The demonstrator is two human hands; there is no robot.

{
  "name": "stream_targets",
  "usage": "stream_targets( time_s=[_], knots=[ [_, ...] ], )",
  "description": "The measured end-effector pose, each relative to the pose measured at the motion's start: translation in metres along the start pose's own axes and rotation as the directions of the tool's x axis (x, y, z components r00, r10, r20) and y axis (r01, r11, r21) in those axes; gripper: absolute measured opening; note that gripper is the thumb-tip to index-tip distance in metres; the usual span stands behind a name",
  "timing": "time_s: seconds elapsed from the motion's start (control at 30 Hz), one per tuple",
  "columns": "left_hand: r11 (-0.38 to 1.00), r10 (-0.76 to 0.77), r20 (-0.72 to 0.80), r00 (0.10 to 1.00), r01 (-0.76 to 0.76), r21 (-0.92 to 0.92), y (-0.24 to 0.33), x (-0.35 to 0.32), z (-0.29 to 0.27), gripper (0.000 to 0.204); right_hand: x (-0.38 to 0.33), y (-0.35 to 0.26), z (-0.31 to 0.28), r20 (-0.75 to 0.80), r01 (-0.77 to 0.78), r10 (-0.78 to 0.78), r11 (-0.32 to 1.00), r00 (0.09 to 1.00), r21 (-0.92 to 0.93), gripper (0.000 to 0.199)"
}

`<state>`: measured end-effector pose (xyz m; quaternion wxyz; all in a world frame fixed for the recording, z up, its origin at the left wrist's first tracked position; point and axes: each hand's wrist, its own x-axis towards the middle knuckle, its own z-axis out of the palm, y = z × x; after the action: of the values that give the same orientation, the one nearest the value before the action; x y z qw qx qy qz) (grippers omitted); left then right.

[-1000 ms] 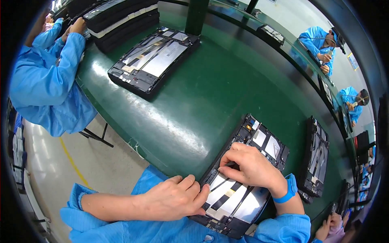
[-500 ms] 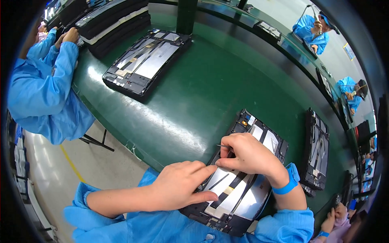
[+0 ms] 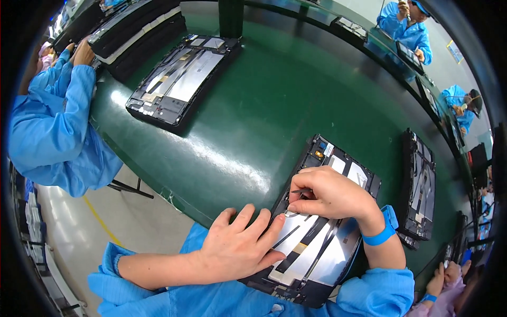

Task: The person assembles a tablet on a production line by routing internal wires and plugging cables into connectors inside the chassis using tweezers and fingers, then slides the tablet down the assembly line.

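An opened tablet (image 3: 317,248), with silver panels and black flat cables in a black frame, lies in front of me at a slant. My right hand (image 3: 330,193) is closed over its middle, fingers bent round a thin dark pointed tool (image 3: 302,191) that looks like tweezers. Below those fingertips a thin curved strip (image 3: 291,214) shows on the tablet's left edge; whether I pinch it is hidden. My left hand (image 3: 240,243) holds nothing, fingers spread, with its index finger and thumb at the tablet's left edge. A blue band (image 3: 383,232) circles my right wrist.
Another opened tablet (image 3: 182,82) lies on a black block at the far left of the green table (image 3: 280,90), beside a tall black stack (image 3: 137,31). More opened tablets (image 3: 420,185) stand at the right. A co-worker's blue sleeve (image 3: 58,137) is at the left; others work beyond.
My left hand has spread its fingers and its fingertips have drawn back from the right hand. My right hand has shifted slightly. The whole view has tilted a little.
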<state>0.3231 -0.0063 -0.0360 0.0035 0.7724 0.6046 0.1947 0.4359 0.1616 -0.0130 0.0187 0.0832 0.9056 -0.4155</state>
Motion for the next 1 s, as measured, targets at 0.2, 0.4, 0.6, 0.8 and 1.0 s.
stream_targets(
  time_s=[0.2,0.4,0.6,0.8,1.0],
  knots=[
    [1.0,-0.005,0.022,1.0,0.006,-0.001,0.0,0.0,0.001,0.049,0.0,-0.002,0.004,-0.03,-0.033,0.033,0.999,0.999,-0.024,0.016],
    [1.0,-0.003,0.014,1.0,0.003,-0.016,-0.003,0.001,0.002,0.049,0.001,-0.004,0.008,-0.062,-0.062,0.057,0.995,0.996,-0.077,0.017],
    [0.995,0.014,-0.005,1.0,-0.014,-0.097,-0.009,0.003,0.003,0.049,0.001,-0.006,0.006,-0.115,-0.075,0.062,0.99,0.992,-0.116,0.015],
    [0.981,0.034,-0.044,0.998,-0.042,-0.189,-0.012,0.003,0.007,0.047,-0.009,-0.002,-0.01,-0.253,-0.171,0.15,0.983,0.956,-0.063,0.009],
    [0.99,0.062,0.009,0.998,-0.06,-0.128,-0.01,0.002,0.005,0.047,-0.003,0.004,-0.013,-0.255,-0.136,0.1,0.983,0.962,-0.127,0.011]
  ],
)
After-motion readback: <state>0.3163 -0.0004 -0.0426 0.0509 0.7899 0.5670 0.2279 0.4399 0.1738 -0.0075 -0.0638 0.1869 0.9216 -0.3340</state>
